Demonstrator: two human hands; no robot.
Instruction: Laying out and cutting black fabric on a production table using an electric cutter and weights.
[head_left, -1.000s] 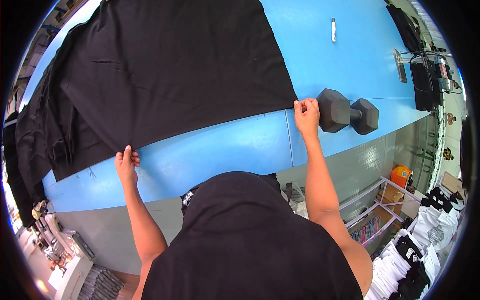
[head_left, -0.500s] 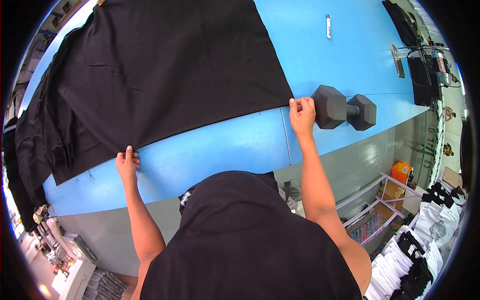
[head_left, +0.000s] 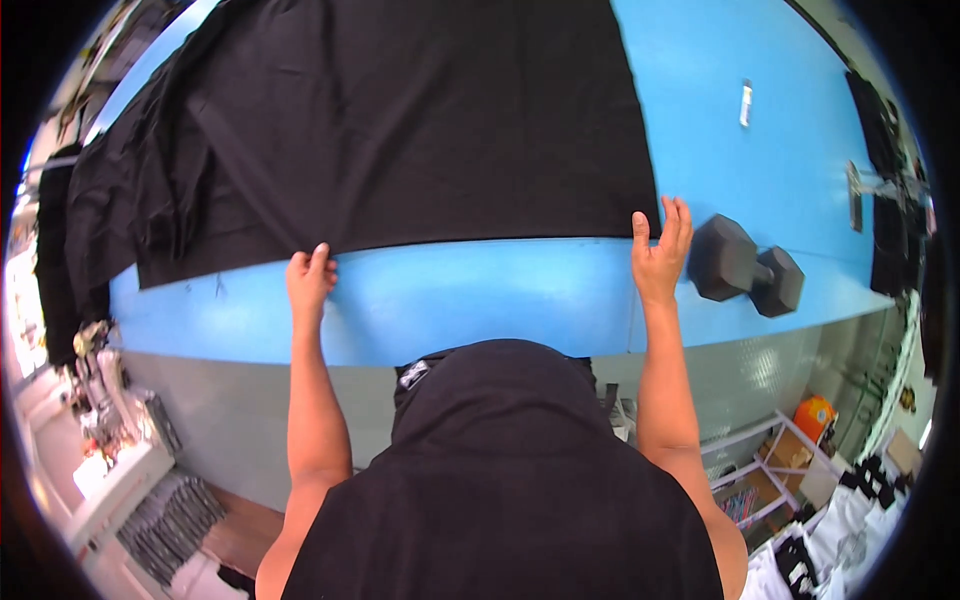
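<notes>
Extending away, black cloth, near edge running sideways, long axis unclear

View is taken from the wearer's head, left fisheye of the pair, facing steeply down over the black clothing at close range. Frame covers left hand, right hand and the tabletop's near edge, bowed, below mid-height; near-right corner included.

I log, by place: one slim white pen-like tube, upper right; one upright metal plate, right side; one orange package, lower right; one pale metal rack near it; white garments, lower-right corner; grey stacked bundles, lower left.
</notes>
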